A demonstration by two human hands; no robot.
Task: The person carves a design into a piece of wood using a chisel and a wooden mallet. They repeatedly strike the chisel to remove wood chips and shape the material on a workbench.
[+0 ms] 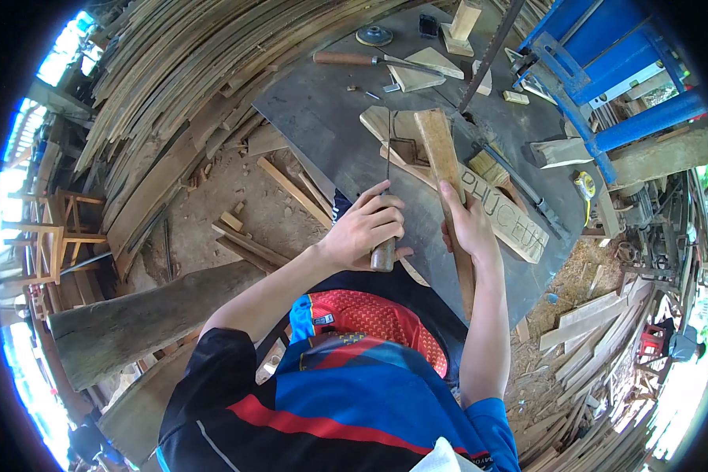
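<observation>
My left hand [370, 228] grips the dark wooden handle [383, 256] of a chisel-like tool, its thin shaft [388, 157] pointing up over a pale board [514, 232] carved with lettering. My right hand [468, 224] is closed on a long wooden bar [434, 134], held slanting across that board just right of the tool. The board lies on the dark metal tabletop [307, 118]. A brush [489, 169] and a long metal clamp bar [527, 189] lie beside the board on the right, partly hidden by the bar.
At the table's back are a wooden-handled tool [338, 58], wood offcuts and a round lid [374, 35]. A tape measure [584, 187] and blue metal frame [590, 55] are right. Plank stacks [149, 71], a thick slab [141, 315] and chairs [55, 244] surround me.
</observation>
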